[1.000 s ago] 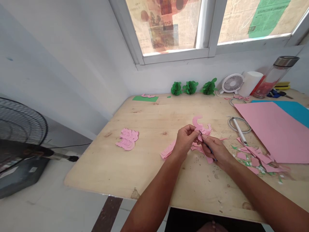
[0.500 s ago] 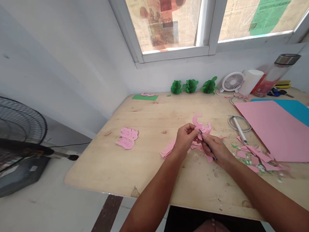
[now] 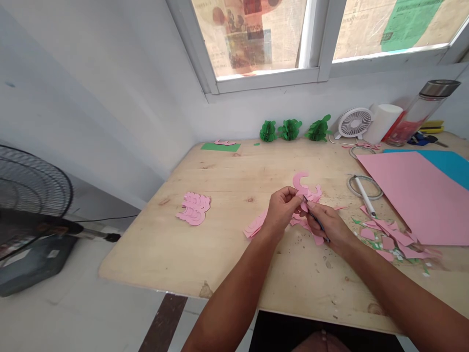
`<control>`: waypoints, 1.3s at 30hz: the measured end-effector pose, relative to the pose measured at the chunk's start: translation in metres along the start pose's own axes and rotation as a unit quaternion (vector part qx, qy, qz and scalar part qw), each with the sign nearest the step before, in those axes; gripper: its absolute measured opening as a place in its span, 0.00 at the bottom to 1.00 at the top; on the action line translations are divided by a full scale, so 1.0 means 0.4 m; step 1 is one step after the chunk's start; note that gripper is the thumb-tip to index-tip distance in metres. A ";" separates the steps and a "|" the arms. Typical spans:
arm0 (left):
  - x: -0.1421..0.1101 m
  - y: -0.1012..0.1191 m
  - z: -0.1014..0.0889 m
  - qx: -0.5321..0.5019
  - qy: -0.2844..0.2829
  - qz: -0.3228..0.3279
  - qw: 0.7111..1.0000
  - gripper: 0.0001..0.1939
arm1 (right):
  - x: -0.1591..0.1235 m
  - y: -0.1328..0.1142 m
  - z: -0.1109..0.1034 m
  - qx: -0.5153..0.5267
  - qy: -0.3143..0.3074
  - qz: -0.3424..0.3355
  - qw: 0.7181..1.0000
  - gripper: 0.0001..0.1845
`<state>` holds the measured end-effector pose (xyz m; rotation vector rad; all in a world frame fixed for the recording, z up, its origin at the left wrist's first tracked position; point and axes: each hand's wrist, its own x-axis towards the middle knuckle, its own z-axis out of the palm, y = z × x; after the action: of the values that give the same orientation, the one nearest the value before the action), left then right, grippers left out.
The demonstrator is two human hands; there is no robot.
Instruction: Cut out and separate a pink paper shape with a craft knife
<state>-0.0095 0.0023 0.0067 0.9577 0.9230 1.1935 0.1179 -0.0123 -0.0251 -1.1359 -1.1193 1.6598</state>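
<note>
My left hand [image 3: 281, 210] pinches a pink paper cutout [image 3: 303, 186] with curved lobes, held just above the wooden table [image 3: 227, 244]. My right hand [image 3: 327, 226] is closed around a thin dark tool [image 3: 315, 221], a pen or a blade, whose tip touches the cutout. More pink cut pieces [image 3: 256, 226] lie under and beside both hands. A stack of finished pink shapes [image 3: 193, 209] rests to the left.
Pink scraps [image 3: 392, 239] and a large pink sheet [image 3: 417, 195] over a blue one lie at the right. A white pen on a wire ring [image 3: 364, 191], a small desk fan [image 3: 353, 123], a bottle [image 3: 417, 115] and green paper balls [image 3: 289, 130] stand near the wall. A floor fan [image 3: 29, 195] stands left.
Hardly anything has changed; both hands stay on the pink cutout, and the view has shifted slightly.
</note>
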 end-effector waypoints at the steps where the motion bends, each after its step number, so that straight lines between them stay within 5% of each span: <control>1: 0.000 -0.001 0.000 0.001 0.000 0.000 1.000 0.08 | 0.000 0.000 -0.001 0.000 0.000 -0.001 1.000 0.20; 39: -0.001 0.001 0.000 0.002 0.001 -0.003 1.000 0.09 | -0.004 -0.007 0.000 -0.003 -0.010 -0.001 1.000 0.20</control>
<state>-0.0096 0.0018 0.0072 0.9567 0.9281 1.1889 0.1188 -0.0132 -0.0219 -1.1248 -1.1388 1.6697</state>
